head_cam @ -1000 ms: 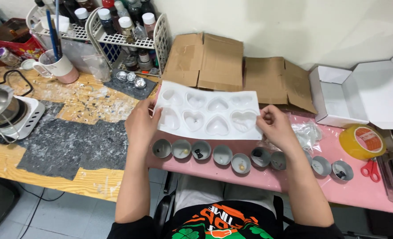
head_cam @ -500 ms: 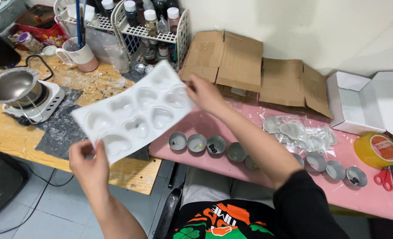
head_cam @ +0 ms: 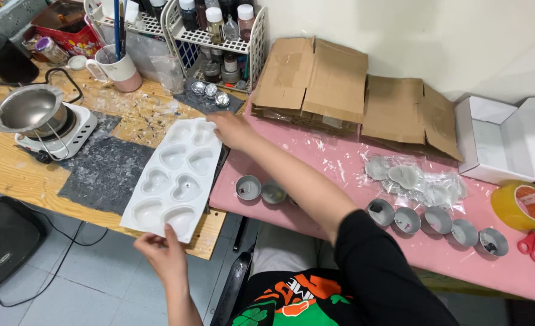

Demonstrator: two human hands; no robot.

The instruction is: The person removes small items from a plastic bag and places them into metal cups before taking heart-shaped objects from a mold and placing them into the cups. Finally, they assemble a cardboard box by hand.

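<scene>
White silicone, a heart-cavity mould (head_cam: 174,181), is lying lengthwise over the wooden table (head_cam: 2,175) and grey mat (head_cam: 107,172), just left of the pink mat (head_cam: 352,199). The left hand (head_cam: 162,253) is pinching the mould's near edge, which juts past the table edge, while the right hand (head_cam: 231,130) is gripping its far right corner. To set it down well, I judge that both ends should be lowered together and kept level, with the near end brought fully onto the table so it cannot sag or tip. Small metal cups (head_cam: 248,187) are sitting near on the pink mat, and a melting pot (head_cam: 31,110) is standing far left.
</scene>
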